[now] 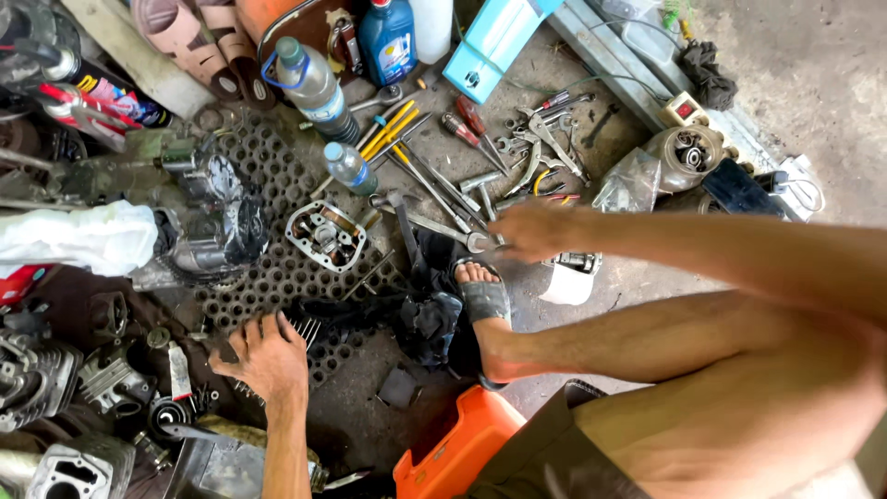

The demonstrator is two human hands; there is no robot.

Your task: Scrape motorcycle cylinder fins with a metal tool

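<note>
Two hands [268, 356] [528, 231] among scattered tools [443, 176]

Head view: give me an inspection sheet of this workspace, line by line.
Surface: bare concrete floor with a black perforated rubber mat on it.
Job's things: left hand presses flat on the mat by dark rags; right hand reaches over a wrench among the hand tools.
Clutter: screwdrivers, pliers, two plastic bottles, a blue oil bottle, an engine part and cylinder pieces.
Grippers: both hands bare; left open, right's grip cannot be told.
Cables: a thin green wire and a white cord by the power strip.
Surroundings: orange stool, sandalled foot.
</note>
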